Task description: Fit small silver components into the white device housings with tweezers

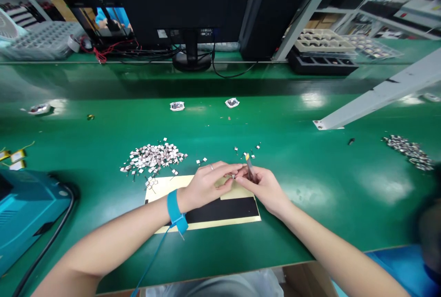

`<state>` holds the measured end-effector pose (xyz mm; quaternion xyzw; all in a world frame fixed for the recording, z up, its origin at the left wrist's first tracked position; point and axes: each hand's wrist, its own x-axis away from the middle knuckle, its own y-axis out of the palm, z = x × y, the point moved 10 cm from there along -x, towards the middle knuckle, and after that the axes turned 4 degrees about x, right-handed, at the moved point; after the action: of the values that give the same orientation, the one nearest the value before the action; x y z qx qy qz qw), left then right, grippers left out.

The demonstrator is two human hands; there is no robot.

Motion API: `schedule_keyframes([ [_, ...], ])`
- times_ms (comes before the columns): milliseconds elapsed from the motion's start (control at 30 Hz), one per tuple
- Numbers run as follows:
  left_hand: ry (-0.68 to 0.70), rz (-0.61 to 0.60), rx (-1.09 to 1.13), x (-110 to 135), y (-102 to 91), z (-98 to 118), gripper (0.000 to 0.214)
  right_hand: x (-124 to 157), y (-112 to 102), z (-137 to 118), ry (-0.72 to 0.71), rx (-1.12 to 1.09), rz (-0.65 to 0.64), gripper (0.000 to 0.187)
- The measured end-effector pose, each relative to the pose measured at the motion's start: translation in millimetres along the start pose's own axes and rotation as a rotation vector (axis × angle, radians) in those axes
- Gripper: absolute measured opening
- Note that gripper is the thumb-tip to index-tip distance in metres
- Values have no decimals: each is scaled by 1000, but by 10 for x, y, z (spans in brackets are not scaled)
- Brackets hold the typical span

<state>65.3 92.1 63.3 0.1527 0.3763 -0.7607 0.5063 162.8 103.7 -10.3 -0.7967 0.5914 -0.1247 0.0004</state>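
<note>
Green bench (310,182) bears small parts (153,157) (heaped) — plus a sheet (165,185).

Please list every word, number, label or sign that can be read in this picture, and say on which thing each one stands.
No text can be read here.
Stickers on the monitor: too small to read.
Printed packets on the green bench: print blurred.
Tweezers in the right hand: no mark visible.

Pile of parts (153,158) lies behind card (206,216), left of hands (237,184).
</note>
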Motion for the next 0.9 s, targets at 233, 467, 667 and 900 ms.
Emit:
schedule_keyframes([
  [233,44,-34,-74,42,60,12,32,-5,-1,28,19,125,12,20],
  [467,8,-58,-79,59,89,-54,32,-19,2,-6,3,134,2,18],
  [667,44,-33,-137,71,88,-42,26,-23,-28,18,13,115,53,13],
  [900,75,-47,-144,76,101,30,25,-49,-3,58,19,-30,52,20],
])
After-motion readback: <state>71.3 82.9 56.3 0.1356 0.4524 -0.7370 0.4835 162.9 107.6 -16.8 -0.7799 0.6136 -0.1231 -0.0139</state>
